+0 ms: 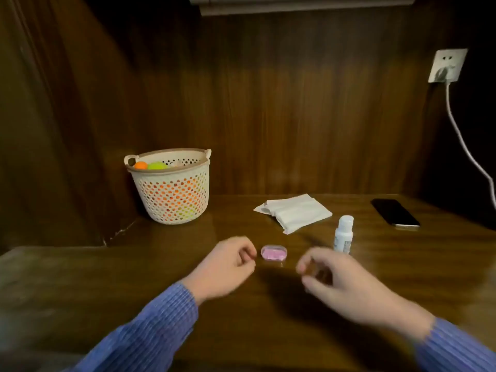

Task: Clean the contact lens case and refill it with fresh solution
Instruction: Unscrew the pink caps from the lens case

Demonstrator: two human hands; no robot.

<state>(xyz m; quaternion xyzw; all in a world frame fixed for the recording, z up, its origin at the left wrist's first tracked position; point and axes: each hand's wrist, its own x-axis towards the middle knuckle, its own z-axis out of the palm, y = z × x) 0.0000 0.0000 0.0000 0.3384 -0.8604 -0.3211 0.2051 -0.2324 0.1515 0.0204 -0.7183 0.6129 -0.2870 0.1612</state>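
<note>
case: the pink contact lens case [274, 253] lay flat and closed, as far as we could tell, on the wooden desk [241, 318], just below the middle of the frame, between our two hands and touched by neither.
left hand: our left hand [225, 264] hovered just to the left of the case, fingers loosely curled and holding nothing; blur kept us from reading the fingertips exactly.
right hand: our right hand [341, 277] hung to the lower right of the case, a little further off, fingers loosely bent round empty air, gripping nothing.
step in hand: we judged that we were reaching in to pick the case up and open it.
how to do it well: we thought it best to steady the small case with one hand and lift the lid with the other, keeping it level in case old solution sat inside.
solution: the small white bottle [343, 234] stood upright and capped to the right of the case, just beyond the right hand; a careless sweep could have tipped it.
tissues: the white tissue pack [294, 212] lay above the case, within reach for wiping.
further out: the perforated basket [171, 189] with coloured balls stood at centre left, and the dark phone [394, 212] lay at the right.
</note>
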